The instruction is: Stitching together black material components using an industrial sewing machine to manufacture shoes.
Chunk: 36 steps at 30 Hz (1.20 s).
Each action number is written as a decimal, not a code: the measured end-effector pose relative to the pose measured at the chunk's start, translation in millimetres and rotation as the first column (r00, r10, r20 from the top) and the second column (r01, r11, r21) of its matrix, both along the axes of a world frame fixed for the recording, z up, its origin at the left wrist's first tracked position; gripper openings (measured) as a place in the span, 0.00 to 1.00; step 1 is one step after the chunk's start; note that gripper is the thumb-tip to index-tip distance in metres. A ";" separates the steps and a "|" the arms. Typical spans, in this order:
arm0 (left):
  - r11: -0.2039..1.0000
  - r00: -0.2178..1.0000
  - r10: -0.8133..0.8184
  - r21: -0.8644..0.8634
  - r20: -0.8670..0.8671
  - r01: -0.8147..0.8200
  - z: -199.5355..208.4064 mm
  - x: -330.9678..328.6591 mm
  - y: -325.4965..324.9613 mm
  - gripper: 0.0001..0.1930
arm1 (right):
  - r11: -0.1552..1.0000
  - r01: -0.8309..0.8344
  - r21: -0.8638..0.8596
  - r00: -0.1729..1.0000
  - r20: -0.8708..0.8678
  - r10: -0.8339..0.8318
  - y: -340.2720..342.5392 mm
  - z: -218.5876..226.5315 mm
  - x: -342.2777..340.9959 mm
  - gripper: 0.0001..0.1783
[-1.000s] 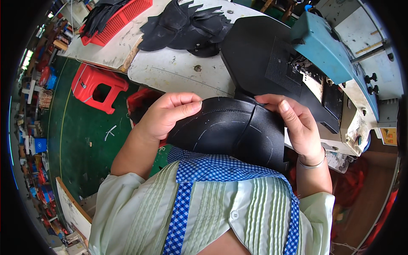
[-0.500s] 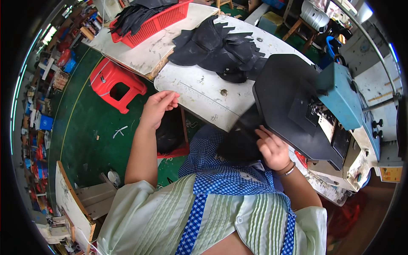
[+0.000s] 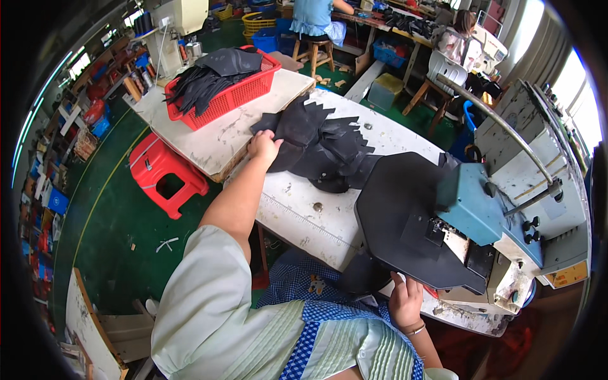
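Observation:
My left hand (image 3: 264, 148) reaches out to the left end of a pile of black cut pieces (image 3: 310, 136) with jagged edges on the white table. Its fingers are closed at the edge of a piece there. Low on the right, my right hand (image 3: 406, 303) has curled fingers at the near edge of the machine's flat black plate (image 3: 396, 202); whatever they grip is hidden. A dark sheet-like piece (image 3: 365, 275) lies beside those fingers, partly below the plate, over my lap.
The blue-grey machine head (image 3: 470, 201) stands over the plate at right. A red basket (image 3: 237, 98) of black pieces sits on the adjoining white table (image 3: 196, 149). A red stool (image 3: 166, 174) stands on the green floor. Two people (image 3: 315, 22) sit farther back.
My left hand has moved forward from the table's near edge to the black pile. My right hand stays by the plate, its fingers more curled. The view has tilted up, showing more background.

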State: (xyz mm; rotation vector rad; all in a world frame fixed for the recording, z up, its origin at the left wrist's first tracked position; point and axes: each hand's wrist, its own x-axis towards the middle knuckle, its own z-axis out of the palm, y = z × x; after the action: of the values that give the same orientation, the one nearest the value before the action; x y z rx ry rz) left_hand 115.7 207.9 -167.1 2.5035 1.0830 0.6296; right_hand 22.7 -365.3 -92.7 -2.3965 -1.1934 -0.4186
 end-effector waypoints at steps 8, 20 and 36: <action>0.914 0.686 0.103 -0.340 0.721 0.220 19.2 -58.1 -70.6 0.14 | 0.937 -0.331 0.112 0.941 0.110 0.319 12.0 47.8 -3.7 0.22; -0.038 0.449 -0.099 -0.454 0.888 0.890 164.5 -156.9 -284.4 0.17 | 0.921 -0.358 0.151 0.827 0.510 0.238 57.1 149.1 29.9 0.22; 0.311 0.310 -0.950 0.267 0.045 0.912 189.1 -87.7 -341.0 0.23 | 0.987 -0.142 0.077 0.980 0.152 0.129 15.7 122.9 47.1 0.25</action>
State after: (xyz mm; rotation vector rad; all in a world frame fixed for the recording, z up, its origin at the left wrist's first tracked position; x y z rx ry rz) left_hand 28.0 -133.1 21.9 2.5581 -0.6698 0.5595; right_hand 69.7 -349.6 30.2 -2.2266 -1.3635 -0.5987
